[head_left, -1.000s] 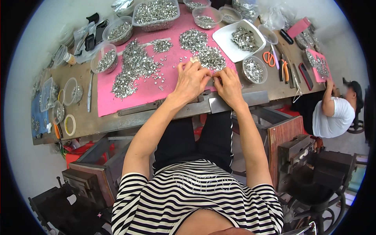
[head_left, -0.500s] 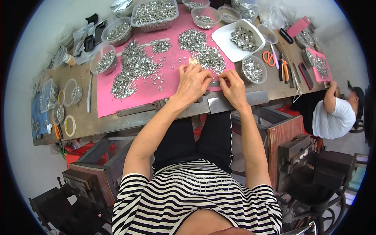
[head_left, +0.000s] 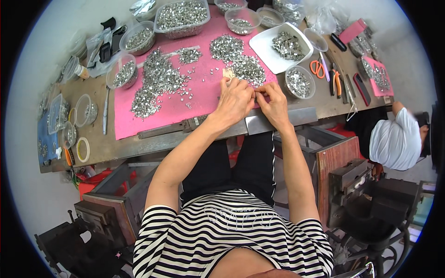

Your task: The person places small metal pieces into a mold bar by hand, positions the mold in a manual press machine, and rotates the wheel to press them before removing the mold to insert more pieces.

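Note:
Close together at the front edge of the pink mat [head_left: 204,97], my two hands meet at the fingertips. My left hand [head_left: 233,99] has its fingers curled and pinched, and a pale beige piece [head_left: 228,73] shows just beyond its knuckles. My right hand [head_left: 273,103] pinches thumb against forefinger, touching the left fingertips. Whatever lies between the fingers is too small to make out. Right behind my hands is a heap of small silvery metal pieces [head_left: 249,69]. A bigger heap of such metal pieces [head_left: 160,78] spreads over the mat to the left.
Plastic tubs of metal pieces [head_left: 182,32] line the back. On the right are a white tray [head_left: 259,46], a round tub [head_left: 299,82], orange-handled scissors [head_left: 318,68], pliers [head_left: 333,83] and a phone [head_left: 362,89]. A tape roll [head_left: 83,149] lies left. Another person [head_left: 395,141] sits far right.
My left hand has moved slightly right, so its fingertips now meet those of my right hand. The other person at the far right has leaned and shifted posture.

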Demonstrator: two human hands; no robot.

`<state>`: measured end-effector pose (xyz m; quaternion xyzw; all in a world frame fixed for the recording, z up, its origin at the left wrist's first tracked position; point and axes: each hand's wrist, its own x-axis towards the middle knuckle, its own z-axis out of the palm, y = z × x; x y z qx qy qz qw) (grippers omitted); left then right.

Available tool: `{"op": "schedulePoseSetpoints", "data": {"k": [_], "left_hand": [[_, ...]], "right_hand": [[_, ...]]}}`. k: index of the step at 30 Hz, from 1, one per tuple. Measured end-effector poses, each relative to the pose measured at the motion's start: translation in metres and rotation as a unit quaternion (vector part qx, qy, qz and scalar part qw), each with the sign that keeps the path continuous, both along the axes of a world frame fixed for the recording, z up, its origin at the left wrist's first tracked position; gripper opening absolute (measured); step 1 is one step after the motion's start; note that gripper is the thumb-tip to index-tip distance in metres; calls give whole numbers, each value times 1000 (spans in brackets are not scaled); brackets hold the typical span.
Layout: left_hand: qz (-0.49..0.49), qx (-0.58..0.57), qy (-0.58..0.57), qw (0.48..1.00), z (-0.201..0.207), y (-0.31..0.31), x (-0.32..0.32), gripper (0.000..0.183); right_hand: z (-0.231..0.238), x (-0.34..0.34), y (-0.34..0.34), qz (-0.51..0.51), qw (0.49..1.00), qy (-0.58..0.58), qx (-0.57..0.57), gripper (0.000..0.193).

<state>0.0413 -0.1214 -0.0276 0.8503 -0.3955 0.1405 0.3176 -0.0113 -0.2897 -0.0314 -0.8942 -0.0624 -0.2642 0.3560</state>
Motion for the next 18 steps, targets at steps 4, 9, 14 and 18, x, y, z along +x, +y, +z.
{"op": "schedulePoseSetpoints", "data": {"k": [4, 9, 14, 18], "left_hand": [[11, -32, 6, 999, 7, 18, 4, 7], [44, 17, -32, 998, 15, 59, 5, 5], [23, 20, -25, 999, 9, 60, 3, 7], [5, 25, 24, 999, 9, 62, 6, 8]], "right_hand": [[0, 1, 0, -6, 999, 16, 29, 10], [4, 4, 6, 5, 998, -17, -64, 9], [3, 6, 8, 2, 994, 4, -109, 8], [13, -7, 22, 58, 997, 33, -31, 9]]}}
